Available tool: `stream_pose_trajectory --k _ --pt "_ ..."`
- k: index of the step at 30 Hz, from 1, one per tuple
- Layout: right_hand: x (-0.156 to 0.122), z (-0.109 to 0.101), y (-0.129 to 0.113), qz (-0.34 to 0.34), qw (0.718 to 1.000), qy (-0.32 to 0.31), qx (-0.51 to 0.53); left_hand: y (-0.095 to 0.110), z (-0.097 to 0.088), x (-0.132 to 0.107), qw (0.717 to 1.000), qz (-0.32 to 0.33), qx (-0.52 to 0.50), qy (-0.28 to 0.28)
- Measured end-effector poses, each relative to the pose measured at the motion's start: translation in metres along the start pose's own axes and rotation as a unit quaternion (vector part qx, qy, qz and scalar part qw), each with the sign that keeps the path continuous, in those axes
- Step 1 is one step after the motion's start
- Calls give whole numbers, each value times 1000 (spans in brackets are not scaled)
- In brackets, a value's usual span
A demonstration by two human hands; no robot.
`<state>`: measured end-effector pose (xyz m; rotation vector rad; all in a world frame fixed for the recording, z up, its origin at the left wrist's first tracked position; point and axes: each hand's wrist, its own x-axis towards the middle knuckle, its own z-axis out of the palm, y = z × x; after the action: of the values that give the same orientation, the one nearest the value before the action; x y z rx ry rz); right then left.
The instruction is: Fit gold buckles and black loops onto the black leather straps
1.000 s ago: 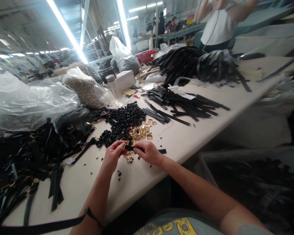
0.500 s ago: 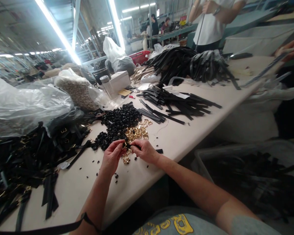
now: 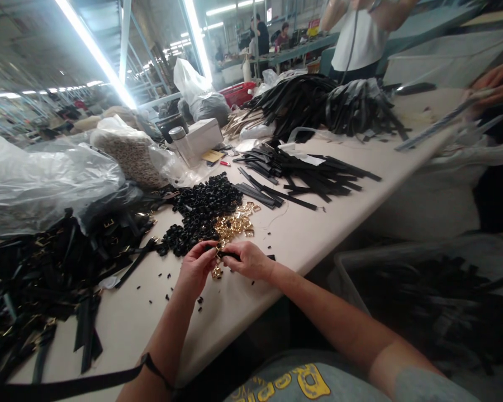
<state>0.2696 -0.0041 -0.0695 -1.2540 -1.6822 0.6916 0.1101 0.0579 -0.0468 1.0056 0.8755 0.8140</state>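
Observation:
My left hand (image 3: 198, 267) is closed, its thumb and fingertips pinching a small black piece (image 3: 208, 247) whose shape is mostly hidden. Close beside it, my right hand (image 3: 248, 260) is closed on a short black strap (image 3: 229, 255) that points toward the left fingertips. Gold buckles (image 3: 235, 222) lie heaped just beyond my hands, with a few more under the fingers. Behind my left hand spreads a pile of small black loops (image 3: 205, 204). A black band (image 3: 148, 364) runs across my left forearm.
Black straps with gold buckles (image 3: 104, 245) cover the table's left side. Loose black strips (image 3: 302, 173) and larger strap bundles (image 3: 293, 103) lie farther back. A bin of black pieces (image 3: 436, 307) stands lower right. Another person's hands (image 3: 497, 84) hold a rod at right.
My hands have shifted slightly, and the right fingers sit differently around the black strap. The rod in the other person's hands has swung a little left. The view has moved slightly.

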Motion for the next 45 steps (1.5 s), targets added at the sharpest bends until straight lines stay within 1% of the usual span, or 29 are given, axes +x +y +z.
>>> stream_pose_trajectory --k 3,6,11,14,18,23,26,29,31,33,37,40,43,45 --pt "0 0 0 -3 1000 -11 -8 1 3 0 998 -36 -43 6" --pt "0 1 0 -5 1000 -16 -8 0 5 -2 998 -53 -35 -5" --pt "0 0 1 2 1000 -12 -18 -5 3 -3 1000 -18 -6 -23" --pt "0 0 2 -9 999 4 -38 -7 2 -4 999 -25 -4 -42" --pt "-2 0 3 -6 999 20 -50 -2 3 -8 998 -31 9 -48" --pt "-2 -2 1 -9 999 -1 -42 -1 4 -7 999 -28 12 -40" --pt "-2 -6 1 -13 998 -10 -64 -3 1 -1 1000 -17 3 -18" --pt "-2 -8 3 -7 996 5 -84 -3 -3 4 999 1 -28 34" --pt "-2 -9 5 -1 996 12 -93 -4 -4 6 997 1 -50 65" --pt "-1 -8 6 -4 994 17 -107 -5 -3 6 995 -9 -59 75" --pt "0 -5 5 -13 992 20 -127 -10 3 2 998 -49 -28 42" --pt "-1 -4 5 -11 990 20 -136 -13 5 0 998 -59 -6 27" --pt "-2 -4 5 -14 989 22 -143 -12 5 -1 999 -50 14 13" --pt "-3 -4 5 -21 990 22 -138 -9 5 -2 999 -19 36 6"
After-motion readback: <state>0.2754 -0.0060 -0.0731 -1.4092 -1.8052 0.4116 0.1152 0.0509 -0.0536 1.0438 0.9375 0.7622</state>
